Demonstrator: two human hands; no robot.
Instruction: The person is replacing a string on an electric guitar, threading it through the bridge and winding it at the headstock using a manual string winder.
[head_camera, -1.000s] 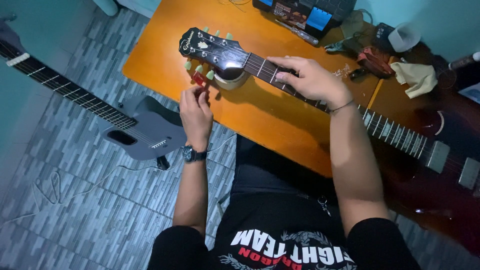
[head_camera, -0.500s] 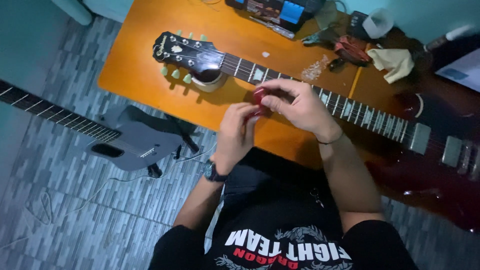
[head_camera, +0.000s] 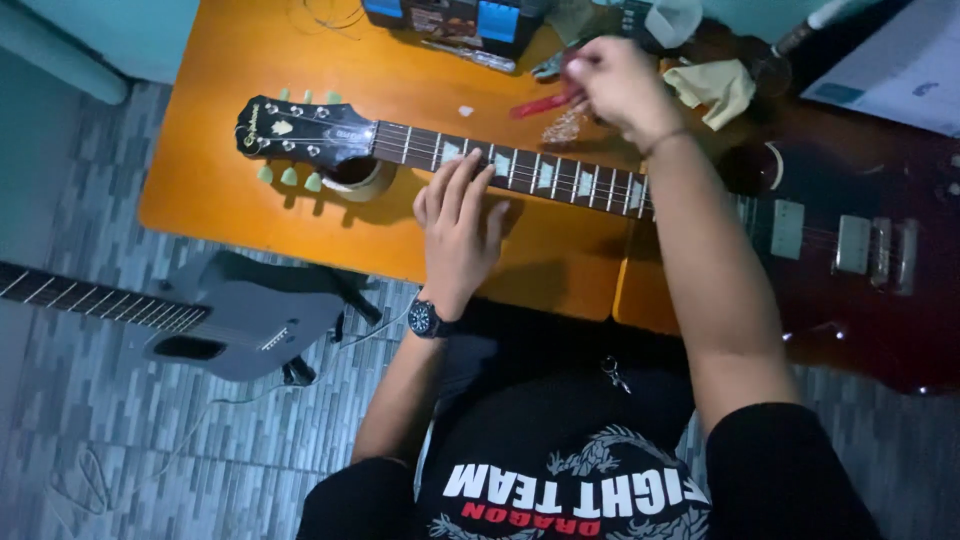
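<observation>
A dark red electric guitar (head_camera: 850, 240) lies across an orange table (head_camera: 230, 190), its black headstock (head_camera: 300, 130) with pale green tuner knobs resting on a small round support. My left hand (head_camera: 458, 225) rests flat, fingers spread, on the guitar neck (head_camera: 530, 172) near the headstock. Beyond the neck, at the table's far side, my right hand (head_camera: 618, 85) holds a small red-handled tool (head_camera: 540, 103). Its working end is blurred.
A grey guitar (head_camera: 230, 325) lies on the tiled floor to the left, beside thin wires. A black box (head_camera: 455, 18), a crumpled cloth (head_camera: 715, 88) and small parts sit along the table's back edge. Papers (head_camera: 900, 60) lie at far right.
Both hands met over the neck half a second ago. My right hand has since carried the red tool to the far side of the table, while my left hand settled flat on the neck.
</observation>
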